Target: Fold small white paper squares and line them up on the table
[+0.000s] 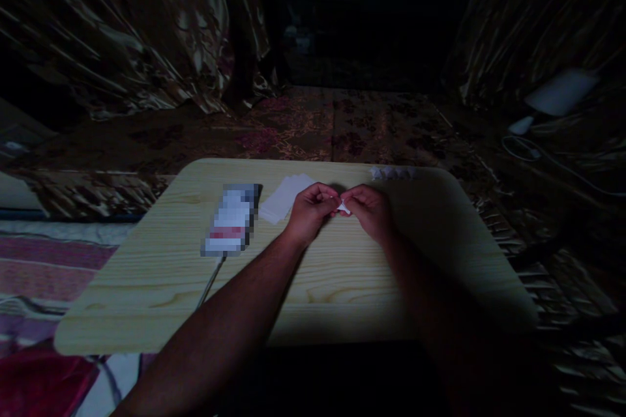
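Observation:
Above the middle of the wooden table (pixel 342 273), my left hand (pixel 313 208) and my right hand (pixel 368 210) meet fingertip to fingertip. Between them they pinch a small white piece of folded paper (pixel 343 206); its exact shape is partly covered by my fingers. Just left of my left hand lies a fanned stack of white paper sheets (pixel 283 199). Along the table's far edge, beyond my right hand, several small white folded paper pieces (pixel 391 172) sit in a row.
A phone (pixel 229 220), its screen blurred out, lies on the left of the table with a cable (pixel 211 281) running to the near edge. A pale lamp (pixel 560 92) stands at the right. Patterned curtains (pixel 171 26) hang behind; striped bedding (pixel 53 260) is at the left.

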`<state>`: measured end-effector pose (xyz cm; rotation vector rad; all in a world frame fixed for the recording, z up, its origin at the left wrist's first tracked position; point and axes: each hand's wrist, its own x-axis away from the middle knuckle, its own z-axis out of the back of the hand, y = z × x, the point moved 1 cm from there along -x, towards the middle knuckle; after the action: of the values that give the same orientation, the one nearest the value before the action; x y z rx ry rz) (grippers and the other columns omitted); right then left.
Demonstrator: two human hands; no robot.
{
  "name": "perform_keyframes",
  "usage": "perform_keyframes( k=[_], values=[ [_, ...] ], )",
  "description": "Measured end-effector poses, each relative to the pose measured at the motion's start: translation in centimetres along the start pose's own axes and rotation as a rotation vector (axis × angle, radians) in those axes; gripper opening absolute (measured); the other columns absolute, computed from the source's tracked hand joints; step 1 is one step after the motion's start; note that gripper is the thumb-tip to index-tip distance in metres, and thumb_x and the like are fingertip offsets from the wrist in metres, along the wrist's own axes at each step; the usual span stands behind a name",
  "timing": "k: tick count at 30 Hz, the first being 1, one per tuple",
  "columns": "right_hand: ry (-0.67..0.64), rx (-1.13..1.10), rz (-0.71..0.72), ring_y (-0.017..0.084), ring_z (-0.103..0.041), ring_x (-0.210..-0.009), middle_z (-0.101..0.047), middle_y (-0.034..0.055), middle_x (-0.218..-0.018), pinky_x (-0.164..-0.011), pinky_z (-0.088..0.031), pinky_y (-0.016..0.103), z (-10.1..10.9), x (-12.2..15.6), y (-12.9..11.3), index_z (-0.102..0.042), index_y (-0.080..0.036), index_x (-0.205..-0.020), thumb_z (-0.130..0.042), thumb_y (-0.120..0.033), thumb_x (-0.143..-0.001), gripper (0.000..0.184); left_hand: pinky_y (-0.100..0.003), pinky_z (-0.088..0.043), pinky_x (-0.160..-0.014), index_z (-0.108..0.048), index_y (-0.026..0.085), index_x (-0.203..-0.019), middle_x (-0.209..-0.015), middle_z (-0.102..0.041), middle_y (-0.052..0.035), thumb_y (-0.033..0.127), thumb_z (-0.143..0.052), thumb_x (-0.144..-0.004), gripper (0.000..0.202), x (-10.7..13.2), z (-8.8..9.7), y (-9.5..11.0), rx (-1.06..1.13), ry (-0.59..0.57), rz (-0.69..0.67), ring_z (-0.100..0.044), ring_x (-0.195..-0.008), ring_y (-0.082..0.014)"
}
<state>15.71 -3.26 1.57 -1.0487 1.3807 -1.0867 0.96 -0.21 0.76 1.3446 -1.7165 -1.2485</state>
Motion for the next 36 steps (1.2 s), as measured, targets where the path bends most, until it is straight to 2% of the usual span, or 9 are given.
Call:
perform_keyframes(
  k=[9,12,16,23,32,36],
  values=[
    [0.004,-0.009,0.006,0.019,-0.071,-0.066,-0.074,-0.001,-0.071,-0.065,-0.058,0.032,0.0,-0.1,0.5,-0.063,-0.023,-0.103,-0.071,-0.034,-0.078,0.028,-0.023,-0.044,-0.056,-0.066,0.018,-0.09,-0.073,-0.067,0.0014,0.022,-0.085,-0.063,0.033,0.1,-0.1,0.0,-0.047,0.04,-0.044,-0.058,-0.057,-0.0095],
    [0.028,0.053,0.042,0.018,-0.07,-0.067,-0.073,-0.0002,-0.071,-0.063,-0.055,0.029,-0.1,-0.2,0.7,-0.064,-0.022,-0.101,-0.07,-0.031,-0.077,0.026,-0.022,-0.043,-0.057,-0.067,0.018,-0.088,-0.074,-0.066,0.0019,0.02,-0.084,-0.063,0.031,0.0,0.0,0.0,-0.085,0.077,-0.083,-0.057,-0.06,-0.0089],
    [0.09,0.101,0.103,0.017,-0.069,-0.074,-0.073,0.0015,-0.08,-0.066,-0.054,0.029,0.0,-0.3,1.0,-0.066,-0.022,-0.097,-0.072,-0.028,-0.075,0.024,-0.021,-0.042,-0.059,-0.067,0.018,-0.084,-0.073,-0.064,0.0026,0.018,-0.084,-0.062,0.028,0.0,-0.1,0.1,-0.128,0.102,-0.143,-0.056,-0.064,-0.0089],
    [0.114,0.091,0.098,0.018,-0.07,-0.075,-0.074,0.002,-0.081,-0.069,-0.056,0.03,0.2,-0.5,1.4,-0.067,-0.023,-0.093,-0.071,-0.033,-0.079,0.018,-0.023,-0.041,-0.063,-0.066,0.017,-0.081,-0.075,-0.063,0.002,0.018,-0.081,-0.063,0.023,0.3,-0.6,0.8,-0.226,0.131,-0.198,-0.056,-0.067,-0.0098],
    [0.115,0.121,0.127,0.016,-0.068,-0.068,-0.073,0.0009,-0.074,-0.063,-0.052,0.028,0.2,-0.3,1.0,-0.069,-0.022,-0.09,-0.069,-0.031,-0.079,0.014,-0.023,-0.04,-0.06,-0.065,0.018,-0.079,-0.072,-0.062,0.0026,0.018,-0.079,-0.063,0.022,0.4,-0.6,0.7,-0.259,0.12,-0.205,-0.054,-0.064,-0.0099],
    [0.121,0.104,0.112,0.016,-0.07,-0.07,-0.073,-0.0001,-0.076,-0.066,-0.053,0.028,0.0,-0.3,0.8,-0.066,-0.022,-0.095,-0.07,-0.025,-0.073,0.022,-0.022,-0.039,-0.059,-0.064,0.018,-0.079,-0.071,-0.062,0.003,0.017,-0.079,-0.063,0.022,0.5,-0.7,0.8,-0.239,0.145,-0.196,-0.053,-0.062,-0.0094]
  ],
)
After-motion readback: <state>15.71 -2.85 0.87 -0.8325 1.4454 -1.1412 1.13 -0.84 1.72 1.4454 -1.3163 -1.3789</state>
